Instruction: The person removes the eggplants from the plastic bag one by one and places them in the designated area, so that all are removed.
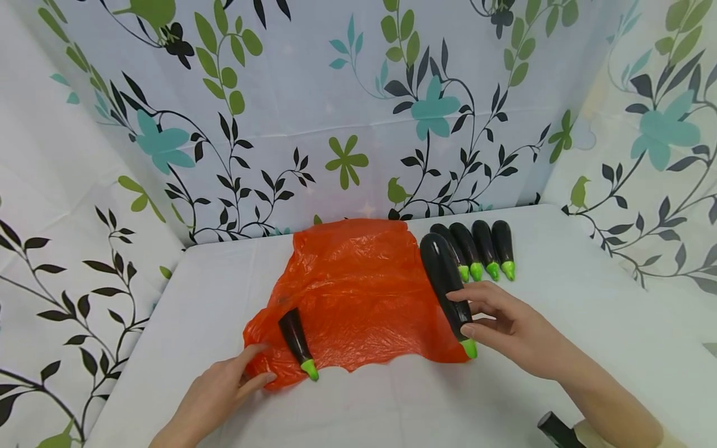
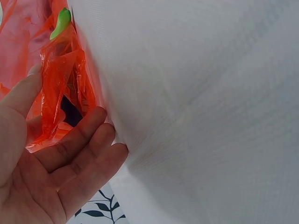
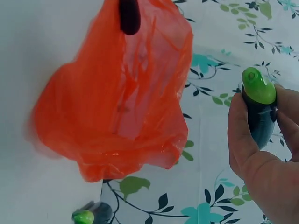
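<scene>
An orange-red plastic bag lies spread on the white table. My left hand holds its near left corner, with plastic between thumb and fingers. Close to that hand, a dark eggplant with a bright green stem lies at the bag's left side. In the left wrist view, red plastic partly covers this eggplant, and its green stem sticks out. My right hand grips another eggplant near its stem end, over the bag's right edge. Its green tip faces the right wrist camera.
Several more eggplants lie side by side at the back right of the table, just beyond the bag. A cloth with a leaf and flower print hangs behind. A black cylinder shows beside the right forearm.
</scene>
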Motion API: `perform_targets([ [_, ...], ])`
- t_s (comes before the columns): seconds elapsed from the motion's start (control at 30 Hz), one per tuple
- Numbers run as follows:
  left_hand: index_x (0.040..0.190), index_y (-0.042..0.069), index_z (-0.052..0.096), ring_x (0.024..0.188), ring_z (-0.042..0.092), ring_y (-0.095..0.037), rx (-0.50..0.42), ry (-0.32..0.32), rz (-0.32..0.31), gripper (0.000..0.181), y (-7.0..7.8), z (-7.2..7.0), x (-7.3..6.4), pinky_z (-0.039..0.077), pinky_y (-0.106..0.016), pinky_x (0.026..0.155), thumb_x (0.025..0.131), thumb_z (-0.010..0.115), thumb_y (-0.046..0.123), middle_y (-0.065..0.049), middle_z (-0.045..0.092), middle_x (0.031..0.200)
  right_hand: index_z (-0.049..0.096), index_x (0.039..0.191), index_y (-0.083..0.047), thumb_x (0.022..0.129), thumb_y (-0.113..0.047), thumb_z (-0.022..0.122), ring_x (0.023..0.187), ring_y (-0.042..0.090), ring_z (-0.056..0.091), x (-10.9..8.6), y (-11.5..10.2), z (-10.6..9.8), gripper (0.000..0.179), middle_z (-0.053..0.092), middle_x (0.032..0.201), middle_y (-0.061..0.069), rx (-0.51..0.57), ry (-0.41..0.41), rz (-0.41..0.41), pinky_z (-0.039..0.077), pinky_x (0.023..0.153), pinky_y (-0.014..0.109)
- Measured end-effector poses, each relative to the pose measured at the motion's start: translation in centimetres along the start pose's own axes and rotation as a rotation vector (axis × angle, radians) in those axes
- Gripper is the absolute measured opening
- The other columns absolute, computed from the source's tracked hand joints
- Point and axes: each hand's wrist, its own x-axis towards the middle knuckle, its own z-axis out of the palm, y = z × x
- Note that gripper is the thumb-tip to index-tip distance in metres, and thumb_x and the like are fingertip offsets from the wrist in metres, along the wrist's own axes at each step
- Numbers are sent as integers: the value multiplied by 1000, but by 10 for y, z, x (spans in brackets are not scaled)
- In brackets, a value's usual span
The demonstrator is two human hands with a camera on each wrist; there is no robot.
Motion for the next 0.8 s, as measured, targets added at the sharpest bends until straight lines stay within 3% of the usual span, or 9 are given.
perform_targets([
  [0.13, 128, 18, 59, 65, 49, -12, -8, -1, -10, 53, 1, -1, -1, 47, -33, 61, 85, 71, 48, 10, 53, 70, 54, 135, -13, 93, -1, 64, 101, 14, 62, -2, 4, -9, 45, 50, 129, 5, -61, 51, 81, 56, 77, 28],
  [0.4, 127, 18, 59, 65, 50, -11, -10, 9, -3, 52, 1, -1, -2, 48, -34, 62, 85, 72, 46, 10, 54, 71, 51, 139, -22, 95, -25, 67, 107, 21, 62, -7, 19, -25, 48, 49, 134, 12, -154, 105, 373, 55, 77, 28],
  [0.6, 126, 18, 59, 66, 51, -10, -10, 15, -2, 50, 1, 0, -2, 48, -34, 62, 85, 72, 44, 10, 56, 73, 48, 143, -18, 96, -28, 65, 117, 39, 56, -10, 33, -34, 50, 43, 141, 18, -134, 115, 440, 55, 83, 38],
  [0.8, 127, 18, 59, 65, 51, -10, -12, 16, -6, 50, 1, 0, -3, 47, -33, 62, 86, 72, 43, 10, 55, 72, 46, 144, -16, 96, -31, 64, 116, 41, 57, -12, 49, -41, 53, 44, 139, 20, -101, 111, 493, 52, 88, 48],
])
